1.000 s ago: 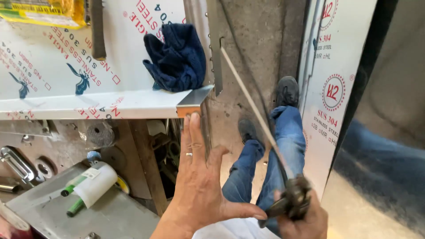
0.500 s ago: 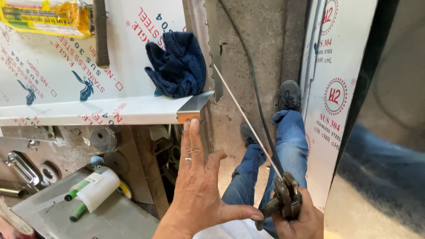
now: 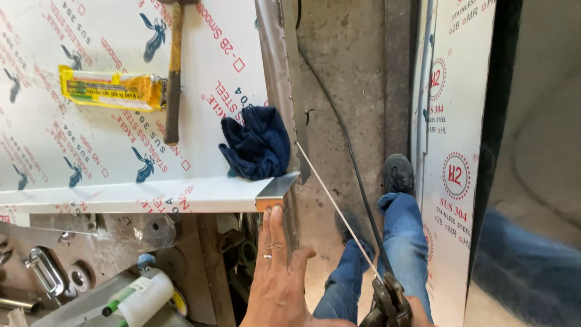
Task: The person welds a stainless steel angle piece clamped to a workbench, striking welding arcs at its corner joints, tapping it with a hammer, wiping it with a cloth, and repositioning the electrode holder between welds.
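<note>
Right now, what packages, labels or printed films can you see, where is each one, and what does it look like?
Yellow packet: flat on the sheet, left of the hammer; long, yellow, dark print.
Sheet film: covers the bench sheet; white, red lettering, blue figures.
Panel film: upright panel at right; white, round red marks.
Tube label: white tube on the lower shelf; small, pale, square.
</note>
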